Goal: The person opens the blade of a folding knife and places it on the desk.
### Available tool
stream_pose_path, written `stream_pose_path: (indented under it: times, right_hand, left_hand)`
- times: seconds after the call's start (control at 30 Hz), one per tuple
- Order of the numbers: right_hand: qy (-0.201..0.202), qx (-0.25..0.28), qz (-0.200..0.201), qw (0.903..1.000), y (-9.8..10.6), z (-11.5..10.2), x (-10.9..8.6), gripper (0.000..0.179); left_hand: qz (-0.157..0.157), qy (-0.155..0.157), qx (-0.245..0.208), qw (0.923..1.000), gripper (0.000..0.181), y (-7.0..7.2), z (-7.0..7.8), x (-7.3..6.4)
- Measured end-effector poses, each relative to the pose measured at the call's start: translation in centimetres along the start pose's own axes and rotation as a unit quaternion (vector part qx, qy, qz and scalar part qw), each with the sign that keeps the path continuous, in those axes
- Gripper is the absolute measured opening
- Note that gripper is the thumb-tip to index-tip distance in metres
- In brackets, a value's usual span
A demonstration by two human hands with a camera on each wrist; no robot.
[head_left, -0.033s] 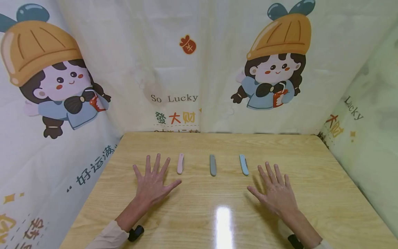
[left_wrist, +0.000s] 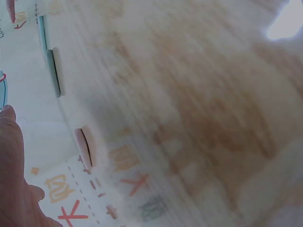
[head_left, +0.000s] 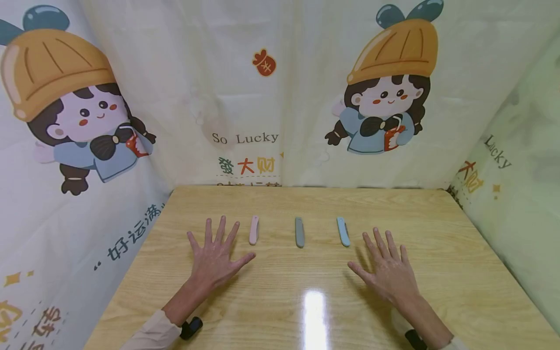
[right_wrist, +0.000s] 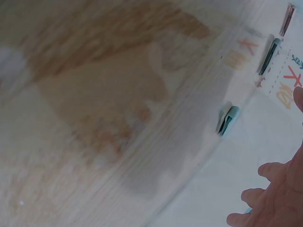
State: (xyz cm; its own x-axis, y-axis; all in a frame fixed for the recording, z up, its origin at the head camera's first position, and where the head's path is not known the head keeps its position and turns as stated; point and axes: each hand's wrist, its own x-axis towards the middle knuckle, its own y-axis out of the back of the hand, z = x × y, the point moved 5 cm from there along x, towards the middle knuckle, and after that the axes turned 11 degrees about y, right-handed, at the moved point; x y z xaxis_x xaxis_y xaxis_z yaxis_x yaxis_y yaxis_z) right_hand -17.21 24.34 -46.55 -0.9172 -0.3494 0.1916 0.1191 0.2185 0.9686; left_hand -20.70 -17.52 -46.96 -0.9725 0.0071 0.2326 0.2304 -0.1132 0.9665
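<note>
Three slim, slightly curved items shaped like folding-knife handles lie apart in a row on the wooden table: a pink one (head_left: 254, 230), a grey one (head_left: 299, 232) and a light blue one (head_left: 343, 232). Dark slits show along their sides in the wrist views; the exact kind is unclear. With fingers spread, my left hand (head_left: 215, 260) is to the left of and nearer than the pink item, touching none of them. My right hand (head_left: 391, 272) is likewise spread, to the right of and nearer than the blue item. Both hands hold nothing.
The pale wood table (head_left: 280, 287) ends at a printed curtain (head_left: 306, 97) with cartoon figures, which also hangs along both sides. A bright light reflection (head_left: 315, 316) lies on the table's near middle. Dark straps (head_left: 191, 328) show at the wrists.
</note>
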Motion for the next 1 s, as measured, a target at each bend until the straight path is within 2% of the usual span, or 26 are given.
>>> stream_pose_path:
  times: [0.2, 0.27, 0.33, 0.4, 0.5, 0.6, 0.7, 0.8, 1.0]
  right_hand:
    - [0.004, 0.008, 0.004, 1.0000, 0.0, -0.3, -0.1, 0.093]
    - [0.013, 0.013, 0.021, 0.9996, 0.2, -0.6, -0.1, 0.091]
    - [0.032, 0.016, 0.050, 0.9981, 0.6, -1.3, 0.1, 0.085]
    - [0.057, 0.022, 0.084, 0.9946, 0.9, -2.2, 0.3, 0.072]
    - [0.099, 0.034, 0.129, 0.9861, 1.2, -3.8, 0.6, 0.047]
    - [0.133, 0.042, 0.155, 0.9780, 1.0, -5.0, 1.1, 0.029]
    - [0.158, 0.039, 0.156, 0.9742, 0.5, -6.0, 1.6, 0.023]
    - [0.166, 0.044, 0.138, 0.9753, -0.1, -6.8, 1.8, 0.020]
    - [0.153, 0.061, 0.087, 0.9825, -1.3, -7.6, 1.4, 0.018]
  left_hand:
    - [-0.007, -0.013, -0.016, 0.9998, 0.100, -0.2, -0.1, -0.1]
    - [-0.024, -0.029, -0.039, 0.9985, 0.098, -0.4, 0.0, 0.2]
    - [-0.056, -0.046, -0.074, 0.9947, 0.095, -0.7, 0.0, 0.9]
    - [-0.094, -0.069, -0.116, 0.9864, 0.095, -1.0, 0.2, 2.1]
    - [-0.150, -0.100, -0.179, 0.9671, 0.093, -1.7, 0.7, 4.6]
    - [-0.196, -0.131, -0.206, 0.9496, 0.087, -2.4, 1.5, 7.1]
    - [-0.244, -0.140, -0.208, 0.9368, 0.077, -3.0, 1.5, 8.4]
    - [-0.272, -0.139, -0.211, 0.9286, 0.071, -3.0, 1.4, 8.6]
    - [-0.283, -0.142, -0.200, 0.9272, 0.072, -3.2, 2.2, 7.4]
